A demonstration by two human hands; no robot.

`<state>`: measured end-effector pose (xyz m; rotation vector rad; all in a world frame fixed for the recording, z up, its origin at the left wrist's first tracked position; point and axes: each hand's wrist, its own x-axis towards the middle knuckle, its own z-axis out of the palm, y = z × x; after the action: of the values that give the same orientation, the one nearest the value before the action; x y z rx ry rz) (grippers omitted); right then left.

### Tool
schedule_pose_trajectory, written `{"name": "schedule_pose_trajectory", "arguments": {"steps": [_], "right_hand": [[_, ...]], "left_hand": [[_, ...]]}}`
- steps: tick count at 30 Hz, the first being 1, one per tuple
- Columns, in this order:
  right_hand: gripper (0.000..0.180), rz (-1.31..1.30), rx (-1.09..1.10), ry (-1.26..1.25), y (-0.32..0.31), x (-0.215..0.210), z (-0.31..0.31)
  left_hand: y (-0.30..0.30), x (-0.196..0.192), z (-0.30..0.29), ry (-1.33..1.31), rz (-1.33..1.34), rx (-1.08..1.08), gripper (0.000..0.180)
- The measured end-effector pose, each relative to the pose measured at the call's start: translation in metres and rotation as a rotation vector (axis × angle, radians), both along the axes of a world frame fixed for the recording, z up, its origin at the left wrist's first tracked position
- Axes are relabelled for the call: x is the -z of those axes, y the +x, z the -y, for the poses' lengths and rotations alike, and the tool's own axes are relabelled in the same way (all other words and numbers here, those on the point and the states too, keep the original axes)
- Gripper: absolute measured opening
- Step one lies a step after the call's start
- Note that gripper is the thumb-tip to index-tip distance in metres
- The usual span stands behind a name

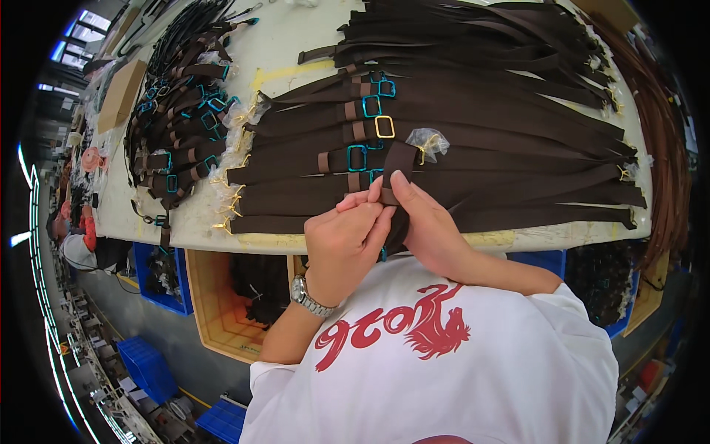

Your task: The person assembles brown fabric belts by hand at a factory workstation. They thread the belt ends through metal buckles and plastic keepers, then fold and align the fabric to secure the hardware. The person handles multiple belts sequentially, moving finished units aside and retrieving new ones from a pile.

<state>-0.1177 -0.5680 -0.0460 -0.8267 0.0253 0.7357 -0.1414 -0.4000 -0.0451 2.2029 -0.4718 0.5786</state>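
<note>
Both hands meet over the front edge of the table, pinching one dark brown strap (399,166). My left hand (346,240), with a wristwatch on the wrist, grips the strap's lower part. My right hand (425,218) holds it from the right, thumb pressed up along it. The strap's upper end carries a gold clasp wrapped in clear plastic (427,142). Just beyond lies a row of brown straps (473,140) with teal (357,157) and gold (384,126) rectangular buckles.
A white table (288,52) holds a second heap of buckled straps (185,111) at the left and a pile of loose straps (488,41) at the back. A cardboard box (122,92) sits far left. Yellow (214,311) and blue (159,274) bins stand under the table.
</note>
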Motion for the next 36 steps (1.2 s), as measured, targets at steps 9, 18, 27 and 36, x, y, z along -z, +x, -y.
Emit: {"name": "schedule_pose_trajectory", "arguments": {"steps": [9, 18, 27, 36], "right_hand": [[0.052, 0.257, 0.021, -0.108, -0.002, 0.007, -0.004], [0.068, 0.23, -0.477, -0.036, -0.003, -0.01, 0.011], [0.047, 0.632, -0.6, -0.249, 0.011, -0.02, 0.025], [0.027, 0.833, -0.328, -0.711, -0.005, -0.058, 0.048]], "left_hand": [[0.0, -0.001, 0.014, 0.116, -0.131, -0.101, 0.008], [0.006, -0.077, -0.054, 0.643, -0.084, 0.358, 0.04], [-0.011, -0.057, -0.071, -0.358, -0.996, 0.29, 0.032], [-0.052, -0.068, -0.06, -0.579, -0.959, 0.036, 0.038]]}}
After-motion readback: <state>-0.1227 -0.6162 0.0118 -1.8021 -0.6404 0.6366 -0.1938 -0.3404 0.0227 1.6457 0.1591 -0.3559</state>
